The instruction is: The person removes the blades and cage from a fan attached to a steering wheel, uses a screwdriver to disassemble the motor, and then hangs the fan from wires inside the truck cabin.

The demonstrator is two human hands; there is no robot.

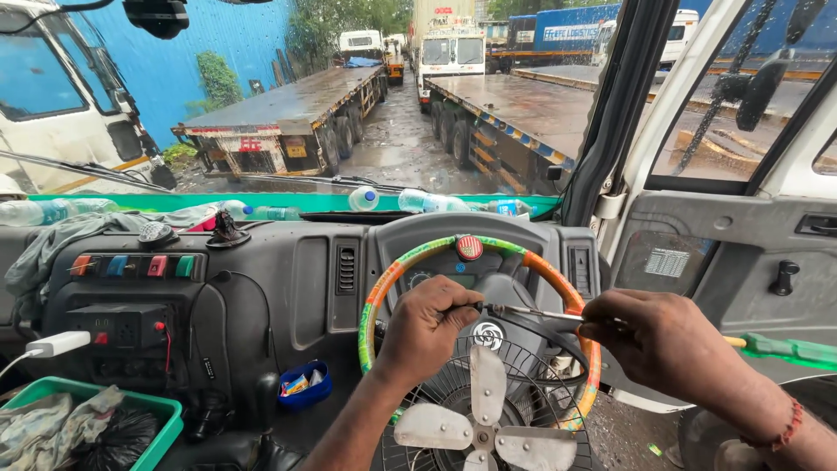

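You hold a screwdriver (558, 316) across the front of the steering wheel (384, 296). Its thin metal shaft runs sideways, and its green handle (798, 351) sticks out past your right wrist, to the right of the wheel. Your left hand (425, 327) is closed, with its fingers pinching the thin tip end of the shaft, right by the middle of the wheel. Your right hand (667, 342) is wrapped tight around the shaft where it meets the handle, near the right edge of the wheel.

Just below the wheel sits a small fan (484, 419) with pale blades inside a black wire cage. Your left arm lies over the cage.

The wheel has orange and green tape wound around its rim. A small blue tray (304, 386) with bits in it hangs to the left of the wheel. Further left is a green bin (153, 417) with rags in it. Above the wheel, plastic bottles (418, 201) lie along the window ledge. Past the glass, wet flat trailers (288, 113) are parked.
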